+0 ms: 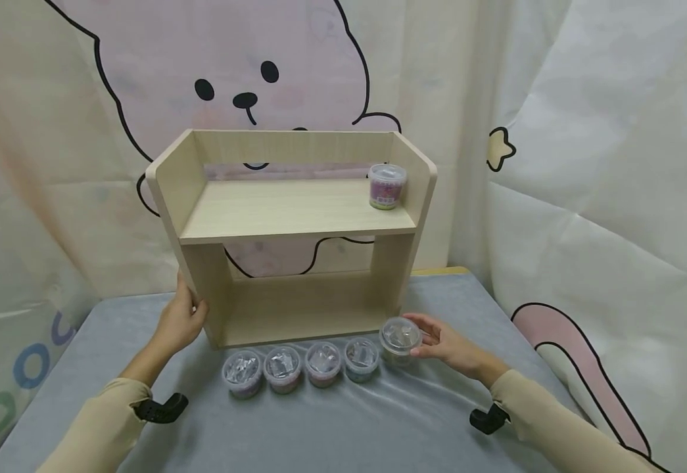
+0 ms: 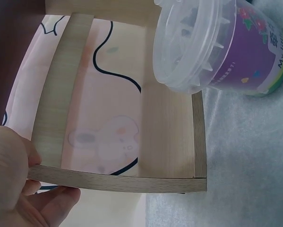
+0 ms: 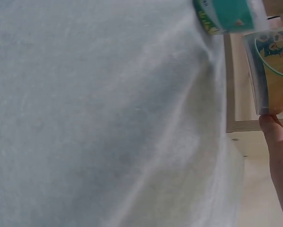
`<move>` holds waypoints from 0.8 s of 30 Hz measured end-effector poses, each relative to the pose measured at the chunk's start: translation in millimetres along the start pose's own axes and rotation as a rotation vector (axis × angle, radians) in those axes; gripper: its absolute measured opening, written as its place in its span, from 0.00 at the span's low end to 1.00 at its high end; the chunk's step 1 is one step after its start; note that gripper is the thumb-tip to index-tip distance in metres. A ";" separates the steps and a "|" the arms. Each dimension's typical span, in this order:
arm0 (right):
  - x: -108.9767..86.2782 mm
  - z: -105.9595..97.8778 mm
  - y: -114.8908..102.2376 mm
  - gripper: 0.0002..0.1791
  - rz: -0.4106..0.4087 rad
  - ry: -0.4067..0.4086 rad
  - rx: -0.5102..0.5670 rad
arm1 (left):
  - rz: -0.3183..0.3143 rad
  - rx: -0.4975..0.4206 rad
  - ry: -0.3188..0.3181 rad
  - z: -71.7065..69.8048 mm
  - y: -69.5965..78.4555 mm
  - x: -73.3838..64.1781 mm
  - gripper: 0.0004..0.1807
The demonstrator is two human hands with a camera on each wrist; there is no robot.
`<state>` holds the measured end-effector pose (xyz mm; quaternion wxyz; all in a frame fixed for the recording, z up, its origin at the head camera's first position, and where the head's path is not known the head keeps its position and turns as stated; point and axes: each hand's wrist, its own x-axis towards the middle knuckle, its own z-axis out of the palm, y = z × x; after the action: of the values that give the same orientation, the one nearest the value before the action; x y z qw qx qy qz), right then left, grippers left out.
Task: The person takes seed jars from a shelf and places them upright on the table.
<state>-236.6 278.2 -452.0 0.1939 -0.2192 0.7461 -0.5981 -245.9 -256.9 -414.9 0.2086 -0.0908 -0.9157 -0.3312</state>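
Note:
A two-tier wooden shelf point(image 1: 296, 226) stands on the cloth. My left hand point(image 1: 180, 318) grips the edge of its left side panel, with the thumb on one face and fingers on the other in the left wrist view. My right hand point(image 1: 444, 345) holds a lidded clear plastic tub point(image 1: 400, 336) by its side, at the shelf's lower right front corner; a yellow label point(image 3: 277, 90) shows in the right wrist view. To its left, several similar tubs line up before the shelf, including a teal-labelled tub point(image 1: 361, 360) and a purple-labelled tub point(image 2: 252, 52).
A pink-purple tub point(image 1: 387, 187) sits at the right end of the upper tier. Grey-blue cloth point(image 1: 319, 433) covers the table. Printed curtains point(image 1: 603, 164) hang behind and on both sides.

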 end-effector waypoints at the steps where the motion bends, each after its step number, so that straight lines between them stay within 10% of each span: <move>1: 0.6 0.5 3.0 0.42 0.001 -0.006 0.005 | -0.001 0.003 -0.001 -0.1 -0.2 0.2 0.44; 24: -4.0 5.2 29.6 0.43 0.001 -0.055 0.020 | -0.013 0.002 -0.005 0.2 0.4 0.8 0.42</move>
<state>-233.2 281.8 -482.0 0.2169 -0.2333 0.7345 -0.5992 -246.5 -256.4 -414.4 0.2041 -0.0854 -0.9171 -0.3316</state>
